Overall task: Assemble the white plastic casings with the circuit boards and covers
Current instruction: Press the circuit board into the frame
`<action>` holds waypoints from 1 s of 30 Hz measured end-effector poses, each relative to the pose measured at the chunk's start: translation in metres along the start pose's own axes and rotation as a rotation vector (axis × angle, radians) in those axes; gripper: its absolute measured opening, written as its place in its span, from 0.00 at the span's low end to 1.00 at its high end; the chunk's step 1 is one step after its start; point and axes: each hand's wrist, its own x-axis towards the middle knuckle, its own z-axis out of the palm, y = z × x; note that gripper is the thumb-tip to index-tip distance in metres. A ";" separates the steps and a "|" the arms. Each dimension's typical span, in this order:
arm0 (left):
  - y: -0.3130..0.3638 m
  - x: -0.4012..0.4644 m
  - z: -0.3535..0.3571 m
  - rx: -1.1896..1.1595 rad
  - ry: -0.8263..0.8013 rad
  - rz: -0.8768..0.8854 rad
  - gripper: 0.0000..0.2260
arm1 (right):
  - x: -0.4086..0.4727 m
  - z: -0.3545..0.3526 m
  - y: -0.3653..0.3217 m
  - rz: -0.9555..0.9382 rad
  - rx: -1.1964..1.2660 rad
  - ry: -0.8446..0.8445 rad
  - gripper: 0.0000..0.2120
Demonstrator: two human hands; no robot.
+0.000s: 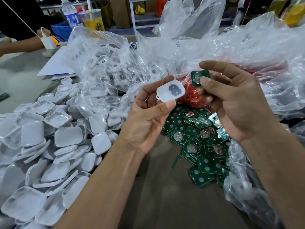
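Bright even light, glare on plastic bags (189, 47), wide-angle edge distortion

A heap of casings (49, 146) is spread over the left of the table (165, 195). Circuit boards (198, 146) are piled to its right. Bags (214, 47) are heaped behind both.

A clear water bottle (71, 14) stands at the far edge beside a cup of orange drink (93, 19); nearer, a white charger (47, 42) and white paper sheets (57, 66).
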 end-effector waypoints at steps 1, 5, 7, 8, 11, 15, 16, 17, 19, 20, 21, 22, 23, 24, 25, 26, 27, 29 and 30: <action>-0.001 0.000 0.000 0.037 0.005 0.014 0.20 | 0.000 0.001 0.001 -0.026 -0.026 0.018 0.11; -0.007 0.000 0.003 0.232 0.056 0.072 0.20 | -0.004 0.006 0.005 -0.091 -0.091 0.018 0.07; -0.012 -0.001 0.006 0.324 0.121 0.099 0.22 | -0.005 0.009 0.006 -0.104 -0.122 0.000 0.07; -0.014 -0.001 0.007 0.356 0.156 0.110 0.23 | -0.006 0.010 0.007 -0.114 -0.151 0.001 0.07; -0.018 -0.002 0.009 0.402 0.193 0.131 0.23 | -0.006 0.010 0.011 -0.160 -0.291 0.024 0.07; -0.015 -0.001 0.006 0.415 0.185 0.123 0.25 | -0.005 0.007 0.013 -0.191 -0.409 0.048 0.04; -0.014 -0.001 0.005 0.418 0.183 0.118 0.24 | -0.005 0.006 0.014 -0.189 -0.408 0.061 0.04; -0.013 -0.001 0.005 0.424 0.180 0.114 0.23 | -0.005 0.006 0.014 -0.185 -0.401 0.069 0.04; -0.013 -0.002 0.004 0.447 0.170 0.113 0.20 | -0.004 0.005 0.014 -0.174 -0.374 0.073 0.04; -0.013 -0.001 0.005 0.466 0.167 0.113 0.20 | -0.004 0.005 0.014 -0.168 -0.356 0.076 0.05; -0.013 -0.001 0.005 0.483 0.164 0.114 0.20 | -0.004 0.005 0.014 -0.163 -0.345 0.080 0.05; -0.013 -0.001 0.006 0.494 0.159 0.112 0.20 | -0.004 0.004 0.013 -0.160 -0.346 0.084 0.05; -0.013 -0.001 0.006 0.500 0.153 0.110 0.20 | -0.004 0.004 0.014 -0.157 -0.355 0.087 0.05; -0.013 -0.001 0.006 0.503 0.145 0.110 0.20 | -0.004 0.005 0.014 -0.152 -0.363 0.085 0.05; -0.012 -0.001 0.006 0.505 0.139 0.111 0.20 | -0.004 0.005 0.014 -0.145 -0.365 0.081 0.05; -0.012 -0.001 0.006 0.505 0.134 0.111 0.20 | -0.004 0.005 0.015 -0.140 -0.363 0.078 0.04; -0.012 -0.001 0.006 0.504 0.132 0.111 0.20 | -0.004 0.006 0.015 -0.136 -0.360 0.076 0.04; -0.012 -0.002 0.007 0.503 0.133 0.108 0.20 | -0.005 0.006 0.014 -0.132 -0.353 0.072 0.04; -0.012 -0.002 0.007 0.503 0.133 0.106 0.20 | -0.005 0.006 0.014 -0.131 -0.349 0.071 0.04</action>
